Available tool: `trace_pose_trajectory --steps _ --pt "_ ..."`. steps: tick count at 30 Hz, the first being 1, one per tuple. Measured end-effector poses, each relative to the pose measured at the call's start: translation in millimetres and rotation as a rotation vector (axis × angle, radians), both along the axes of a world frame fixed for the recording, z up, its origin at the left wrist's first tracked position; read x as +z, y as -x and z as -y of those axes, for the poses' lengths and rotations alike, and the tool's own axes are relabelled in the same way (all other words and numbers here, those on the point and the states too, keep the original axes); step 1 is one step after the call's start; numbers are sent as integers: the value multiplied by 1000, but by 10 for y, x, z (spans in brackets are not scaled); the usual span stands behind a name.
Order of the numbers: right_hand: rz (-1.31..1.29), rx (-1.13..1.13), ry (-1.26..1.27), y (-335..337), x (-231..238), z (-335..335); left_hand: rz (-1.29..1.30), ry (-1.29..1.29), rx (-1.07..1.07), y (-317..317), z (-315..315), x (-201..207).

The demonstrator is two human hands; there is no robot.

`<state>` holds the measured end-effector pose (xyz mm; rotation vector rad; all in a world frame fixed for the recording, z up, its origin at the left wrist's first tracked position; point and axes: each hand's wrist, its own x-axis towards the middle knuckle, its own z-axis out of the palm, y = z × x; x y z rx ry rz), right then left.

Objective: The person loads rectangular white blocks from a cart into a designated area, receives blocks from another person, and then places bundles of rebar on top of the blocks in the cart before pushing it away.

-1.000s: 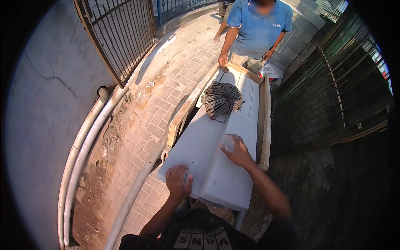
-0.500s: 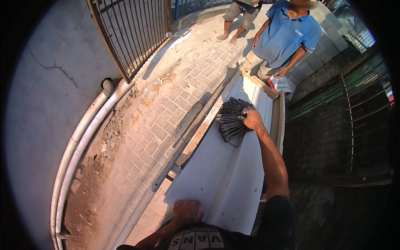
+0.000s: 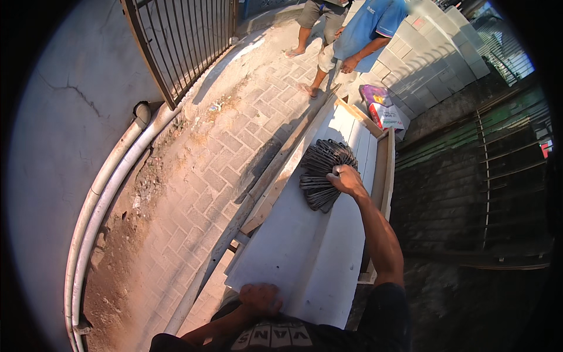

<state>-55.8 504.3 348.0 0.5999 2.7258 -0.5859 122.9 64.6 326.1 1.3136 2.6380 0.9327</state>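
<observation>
A fanned bundle of dark bent-metal rebar stirrups (image 3: 324,170) lies on a long white panel (image 3: 281,258) with a raised fold along it. My right hand (image 3: 347,179) is closed on the bundle's right side, thumb over the loops and arm stretched forward. Down at the panel's near left end, my left hand (image 3: 261,298) grips the edge with curled fingers; its fingertips are partly hidden.
A wooden frame (image 3: 384,170) surrounds the panel's far part. Beyond it are printed bags (image 3: 384,111) and stacked grey blocks (image 3: 434,64). A person in blue (image 3: 369,29) and another person (image 3: 319,20) stand ahead. Pipes (image 3: 111,182) run along the left wall; a barred gate (image 3: 182,47) is above.
The stirrup bundle has tilted and shifted slightly toward me in my right hand. The person in blue has stepped left, uncovering more of the bags. My left hand stays at the panel's edge.
</observation>
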Motion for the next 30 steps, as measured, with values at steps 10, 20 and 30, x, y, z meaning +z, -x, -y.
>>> trace_pose_trajectory --steps 10,20,30 --pt "-215 197 150 -939 1464 1274 -18 -345 133 -131 222 -173" --pt "-732 186 140 -1645 703 1860 167 -498 240 636 52 305" --pt "-687 59 -26 -1893 467 2116 392 -446 213 344 -336 85"
